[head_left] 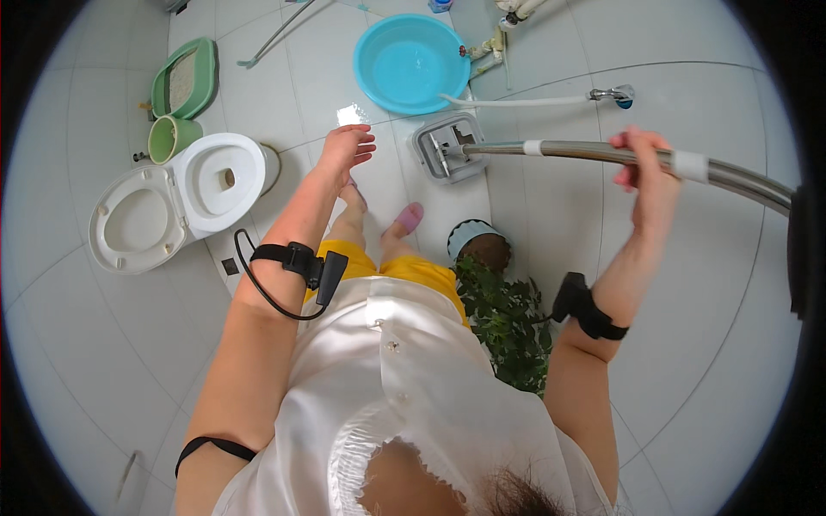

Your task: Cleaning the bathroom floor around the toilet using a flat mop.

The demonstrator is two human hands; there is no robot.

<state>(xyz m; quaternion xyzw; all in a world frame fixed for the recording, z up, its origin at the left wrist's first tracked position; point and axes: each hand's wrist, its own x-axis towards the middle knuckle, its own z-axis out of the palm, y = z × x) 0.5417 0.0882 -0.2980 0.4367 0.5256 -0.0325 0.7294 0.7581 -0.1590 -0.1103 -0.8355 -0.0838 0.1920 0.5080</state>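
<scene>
My right hand (645, 161) is closed around the metal handle of a mop (576, 150) with white collars, held out on the right. The mop's lower end goes down into a grey rectangular mop bucket (422, 155) on the floor. Its head is partly hidden by the bucket. My left hand (346, 148) hangs in front of me over the floor, holding nothing, with its fingers loosely apart. Just beyond the mop bucket, and not touched by either hand, sits a round light-blue basin (379, 64).
On the left stands a white toilet (225, 163) with its lid up. Beside it are a green bin (163, 138) and a green litter tray (205, 82). A wall tap (613, 95) feeds a white hose (525, 102) reaching the basin. A potted plant (508, 322) stands by my right side.
</scene>
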